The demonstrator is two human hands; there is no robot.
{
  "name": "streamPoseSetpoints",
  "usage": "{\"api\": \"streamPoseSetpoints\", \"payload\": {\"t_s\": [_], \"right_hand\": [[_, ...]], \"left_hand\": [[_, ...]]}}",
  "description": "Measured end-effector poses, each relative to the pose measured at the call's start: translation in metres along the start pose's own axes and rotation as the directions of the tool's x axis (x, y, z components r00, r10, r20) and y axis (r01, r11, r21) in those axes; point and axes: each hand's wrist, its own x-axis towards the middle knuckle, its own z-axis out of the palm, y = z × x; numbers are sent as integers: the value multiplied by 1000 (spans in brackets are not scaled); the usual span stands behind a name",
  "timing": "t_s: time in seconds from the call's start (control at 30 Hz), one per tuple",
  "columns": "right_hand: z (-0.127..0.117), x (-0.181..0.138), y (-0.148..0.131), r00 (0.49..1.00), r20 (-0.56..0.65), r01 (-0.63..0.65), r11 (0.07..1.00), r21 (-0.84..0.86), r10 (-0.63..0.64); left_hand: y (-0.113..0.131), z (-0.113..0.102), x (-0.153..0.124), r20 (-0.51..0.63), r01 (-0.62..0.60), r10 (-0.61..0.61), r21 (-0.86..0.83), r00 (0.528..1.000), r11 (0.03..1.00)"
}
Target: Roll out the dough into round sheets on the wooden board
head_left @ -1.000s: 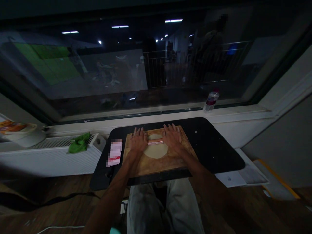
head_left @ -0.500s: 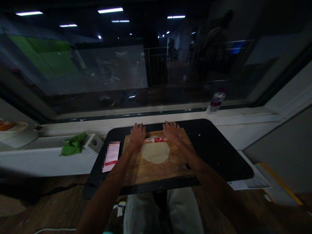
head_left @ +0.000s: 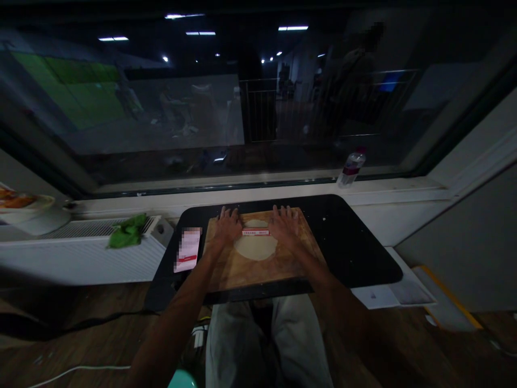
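Observation:
A rolling pin [head_left: 256, 233] with a red and white printed label lies crosswise over a thin round sheet of dough [head_left: 256, 250]. Dough shows on both the far and near sides of it. My left hand [head_left: 229, 223] rests palm down over the pin's left end, fingers spread forward. Over the right end lies my right hand [head_left: 285, 222], its fingers also stretched out and apart. Both hands cover the pin's ends, and neither is wrapped round it. Beneath the dough is a wooden board [head_left: 242, 276].
The board sits on a black table [head_left: 355, 253] against a windowsill. Left of the board lies a phone [head_left: 188, 250] with a lit screen. A water bottle [head_left: 351, 168] stands on the sill. A green cloth [head_left: 127, 230] hangs over the radiator [head_left: 100, 261] at left.
The pin has rolled from the dough's far edge a little towards me, and its label has turned. Both hands moved with it. The camera view has shifted slightly.

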Motion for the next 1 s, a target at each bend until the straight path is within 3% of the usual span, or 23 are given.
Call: {"api": "streamPoseSetpoints", "payload": {"t_s": [0.2,0.37,0.73,1.0], "right_hand": [[3,-25,-5,993,-115,-20,999,35,24],[1,-28,-6,989,-146,-25,999,23,28],[-5,10,-3,997,-74,16,999,33,-14],[-10,47,-8,996,-85,8,998,67,-2]], "left_hand": [[2,-2,-32,-66,-21,21,1,998,1000],[5,-2,-40,-94,-16,16,1,995,1000],[15,-10,-24,-110,118,-117,2,987,993],[13,-20,-3,-78,135,-136,-21,988,991]]}}
